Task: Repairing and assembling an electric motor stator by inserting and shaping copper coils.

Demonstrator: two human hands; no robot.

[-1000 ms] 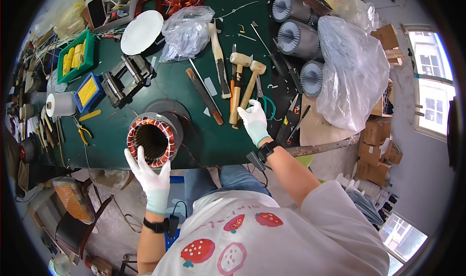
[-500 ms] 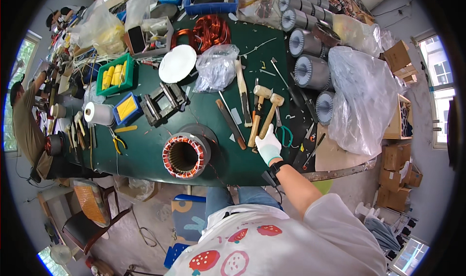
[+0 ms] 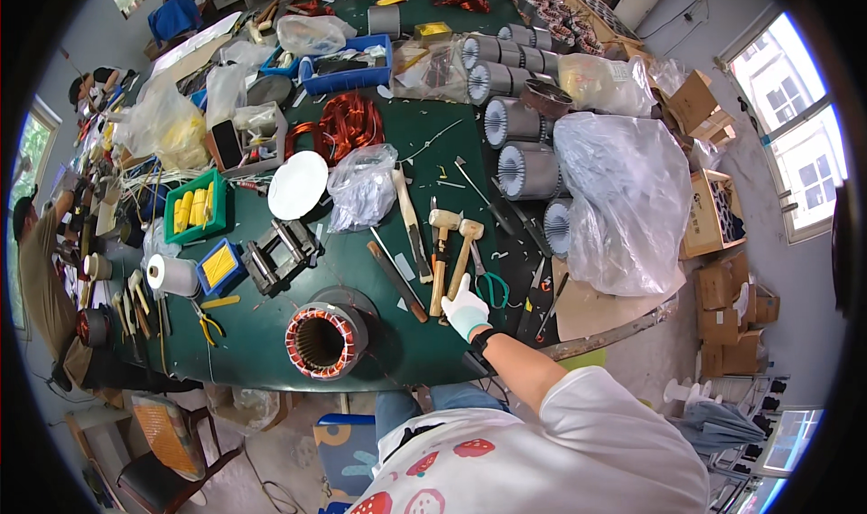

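Observation:
My right hand (image 3: 467,311), in a white glove, is at the lower end of the handle of a wooden mallet (image 3: 470,230). Thumb and fingers close about that handle end; the mallet lies on the green table. Just left of it rests a second mallet (image 3: 443,219) with a similar pale head. Green-handled scissors (image 3: 492,288) lie right beside the hand. Further left are a hammer (image 3: 411,216) and a dark wooden bar (image 3: 397,281). A motor stator (image 3: 323,341) with red-and-white laced windings stands near the front edge. My left hand is out of sight.
The green table (image 3: 244,351) carries a metal fixture (image 3: 280,255), a white disc (image 3: 298,185), copper coils (image 3: 352,126) and a green bin (image 3: 196,207). Stator cores (image 3: 533,169) and a plastic bag (image 3: 623,207) occupy the right side. Another person (image 3: 45,270) works at far left.
My view has tilted, so the table sits lower and further left and more of the far end shows. My right hand stays by the same mallet handle, shifted only slightly.

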